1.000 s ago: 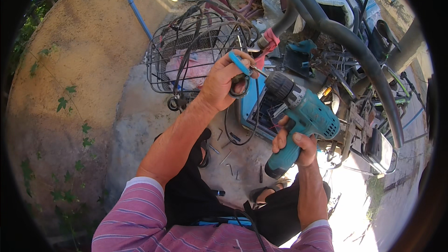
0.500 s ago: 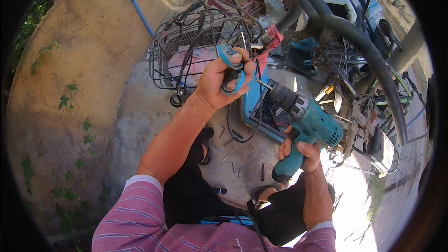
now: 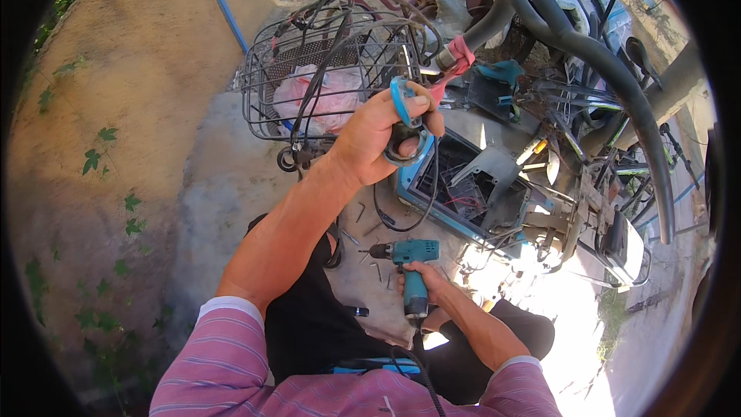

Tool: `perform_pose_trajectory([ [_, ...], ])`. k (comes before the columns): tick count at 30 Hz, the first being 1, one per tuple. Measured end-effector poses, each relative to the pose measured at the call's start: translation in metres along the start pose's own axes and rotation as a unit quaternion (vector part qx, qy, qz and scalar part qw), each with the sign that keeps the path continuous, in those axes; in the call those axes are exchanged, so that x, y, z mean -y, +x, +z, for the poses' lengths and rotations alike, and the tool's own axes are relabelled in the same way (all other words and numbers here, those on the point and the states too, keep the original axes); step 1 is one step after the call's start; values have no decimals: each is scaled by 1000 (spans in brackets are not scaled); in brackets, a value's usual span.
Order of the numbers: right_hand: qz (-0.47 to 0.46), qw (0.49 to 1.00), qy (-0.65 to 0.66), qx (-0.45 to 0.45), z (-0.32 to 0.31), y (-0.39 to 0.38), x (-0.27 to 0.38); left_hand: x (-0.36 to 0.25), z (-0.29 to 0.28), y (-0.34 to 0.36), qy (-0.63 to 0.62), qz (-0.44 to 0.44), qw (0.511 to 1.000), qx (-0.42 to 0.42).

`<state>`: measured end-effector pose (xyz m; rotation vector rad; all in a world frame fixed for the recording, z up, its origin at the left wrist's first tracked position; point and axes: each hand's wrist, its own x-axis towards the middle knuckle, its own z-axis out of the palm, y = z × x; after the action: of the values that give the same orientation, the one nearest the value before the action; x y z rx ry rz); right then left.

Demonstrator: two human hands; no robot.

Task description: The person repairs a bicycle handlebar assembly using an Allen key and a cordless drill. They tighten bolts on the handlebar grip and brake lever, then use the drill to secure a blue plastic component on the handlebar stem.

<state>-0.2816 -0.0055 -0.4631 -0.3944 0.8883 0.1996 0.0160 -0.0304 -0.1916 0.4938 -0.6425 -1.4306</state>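
Observation:
My left hand (image 3: 378, 133) is closed round a scissors-like tool with blue and black loop handles (image 3: 400, 100). It is raised beside the wire basket (image 3: 258, 96), and the tool's working end is hard to make out. A teal cordless drill (image 3: 417, 250) is gripped at its handle by my right hand (image 3: 424, 276). The drill is low over the ground between my knees, its black chuck pointing left. Just beyond it lie several hex keys (image 3: 376, 268) and other small tools. The open blue-framed body of a vehicle (image 3: 451, 220), with loose wires inside, is ahead of the drill.
Black handlebars (image 3: 610, 69) arch across the upper right, with pink cloth (image 3: 459, 54) tied to one end. Pink plastic (image 3: 324, 93) lies in the basket. Bicycle parts and scrap are heaped at the right. A tan wall (image 3: 131, 108) rises at the left.
My right hand has brought the drill down and left, from beside the vehicle body to near the ground. My left hand has shifted slightly right and down, still holding the blue-handled tool.

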Motion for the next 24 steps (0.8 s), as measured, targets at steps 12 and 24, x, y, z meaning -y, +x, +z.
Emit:
perform_pose_trajectory([
  [12,24,984,169,-50,-63,123,-125,13,7,-3,95,-32,987,-126],
  [24,44,828,-492,-263,-82,89,-87,21,10,0,99,-117,979,-131],
])
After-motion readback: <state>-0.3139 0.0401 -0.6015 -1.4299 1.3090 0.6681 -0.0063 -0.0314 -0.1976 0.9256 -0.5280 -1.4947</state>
